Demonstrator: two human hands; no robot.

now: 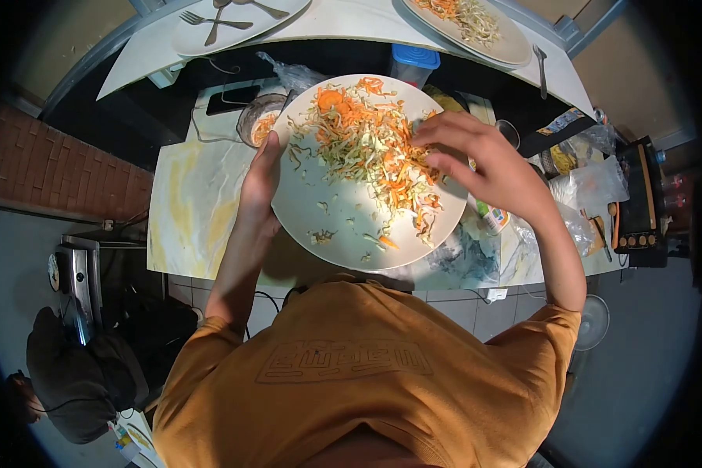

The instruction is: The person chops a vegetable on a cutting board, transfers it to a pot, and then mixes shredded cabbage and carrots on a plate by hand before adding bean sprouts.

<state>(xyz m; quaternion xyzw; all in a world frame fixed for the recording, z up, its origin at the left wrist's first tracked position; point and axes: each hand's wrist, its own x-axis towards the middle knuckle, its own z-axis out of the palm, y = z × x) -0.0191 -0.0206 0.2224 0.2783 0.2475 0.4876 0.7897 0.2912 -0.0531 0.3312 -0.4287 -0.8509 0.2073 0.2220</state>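
A large white plate (pixel 327 226) is held up above the marbled counter, tilted a little. Shredded cabbage and carrot (pixel 366 148) cover its far and right parts, with a few scraps near its lower edge. My left hand (pixel 261 183) grips the plate at its left edge, thumb up along the rim. Over the plate's right side is my right hand (pixel 472 152), its fingers curved and spread apart at the edge of the shreds; I make out nothing held between them.
Behind stands a raised white shelf (pixel 335 27) with a plate of cutlery (pixel 269 19), another plate of shreds (pixel 507 39) and a fork (pixel 540 70). A bowl (pixel 259 117) is left of the plate. Plastic bags (pixel 600 183) lie right. A person (pixel 70 374) is at lower left.
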